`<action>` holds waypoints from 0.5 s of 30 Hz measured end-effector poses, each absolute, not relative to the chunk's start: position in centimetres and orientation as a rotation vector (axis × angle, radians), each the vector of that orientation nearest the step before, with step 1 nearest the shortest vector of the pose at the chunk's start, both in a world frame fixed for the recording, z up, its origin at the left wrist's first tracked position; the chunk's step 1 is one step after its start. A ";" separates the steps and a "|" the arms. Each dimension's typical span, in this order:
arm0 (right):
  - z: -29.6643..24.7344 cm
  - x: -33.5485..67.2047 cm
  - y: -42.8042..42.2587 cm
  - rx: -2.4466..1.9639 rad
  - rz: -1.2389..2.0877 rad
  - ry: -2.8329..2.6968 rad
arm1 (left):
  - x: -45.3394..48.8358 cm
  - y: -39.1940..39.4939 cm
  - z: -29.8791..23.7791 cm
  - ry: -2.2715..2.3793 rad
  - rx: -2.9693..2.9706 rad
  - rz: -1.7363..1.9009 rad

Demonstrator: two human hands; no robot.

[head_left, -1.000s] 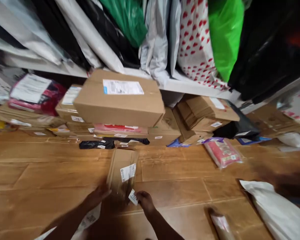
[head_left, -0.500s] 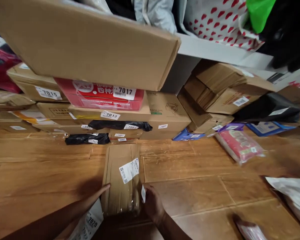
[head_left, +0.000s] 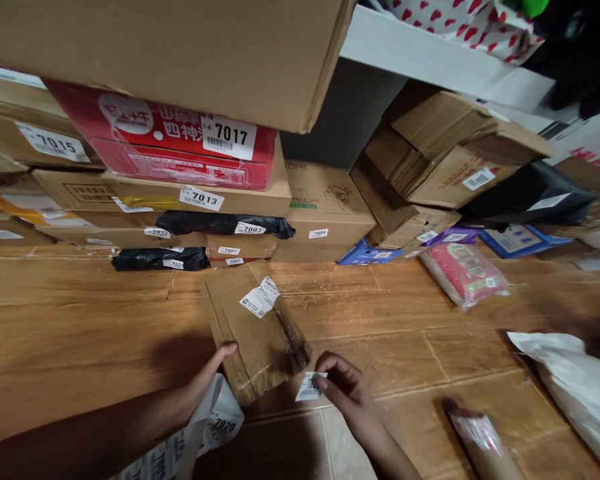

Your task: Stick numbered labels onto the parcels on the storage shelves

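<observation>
My left hand (head_left: 207, 377) grips the near left edge of a flat brown cardboard package (head_left: 245, 337), thumb on top and the other fingers hidden beneath. The package is tilted and carries a white shipping label (head_left: 261, 298); clear tape shines along its right side. A curling strip of numbered stickers (head_left: 224, 421), one reading 7020, hangs below my left hand; how it is held is hidden. Just right of the package, my right hand (head_left: 349, 393) pinches a small white sticker (head_left: 307, 387) between thumb and finger, apart from the cardboard.
Numbered boxes stand stacked along the wall, among them a red box (head_left: 180, 143) and a large carton (head_left: 155, 57) above it. Open cartons (head_left: 445, 153) are at the right. A pink packet (head_left: 465, 272), a taped brown roll (head_left: 483, 440) and a white bag (head_left: 575, 380) lie on the wooden floor.
The package has turned, its near end swinging right. My right hand has moved right, and its sticker now shows its face. The view has shifted closer to the stacked boxes.
</observation>
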State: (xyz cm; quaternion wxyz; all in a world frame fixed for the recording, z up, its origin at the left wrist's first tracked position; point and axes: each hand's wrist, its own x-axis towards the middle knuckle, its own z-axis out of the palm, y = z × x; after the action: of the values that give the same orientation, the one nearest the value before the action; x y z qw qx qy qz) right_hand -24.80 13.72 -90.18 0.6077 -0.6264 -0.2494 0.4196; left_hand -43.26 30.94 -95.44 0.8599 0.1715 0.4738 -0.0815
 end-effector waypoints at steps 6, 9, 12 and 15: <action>-90.6 -26.2 13.4 -1.659 1.002 -0.829 | -43.5 31.1 -93.5 0.935 0.246 -0.193; -90.3 -26.6 13.9 -1.727 0.971 -0.980 | -43.4 31.1 -93.1 0.941 0.211 -0.220; -90.0 -27.0 14.4 -1.733 0.950 -1.065 | -43.4 31.1 -93.4 0.947 0.205 -0.202; -90.1 -27.2 14.5 -1.724 0.960 -1.097 | -43.6 31.1 -94.3 0.889 0.204 -0.213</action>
State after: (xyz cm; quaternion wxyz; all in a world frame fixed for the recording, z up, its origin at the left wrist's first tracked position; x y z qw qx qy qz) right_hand -27.22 14.53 -90.14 0.4279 -0.6902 -0.4393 0.3842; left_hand -43.65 31.10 -94.32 0.8923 0.0981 0.4286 -0.1025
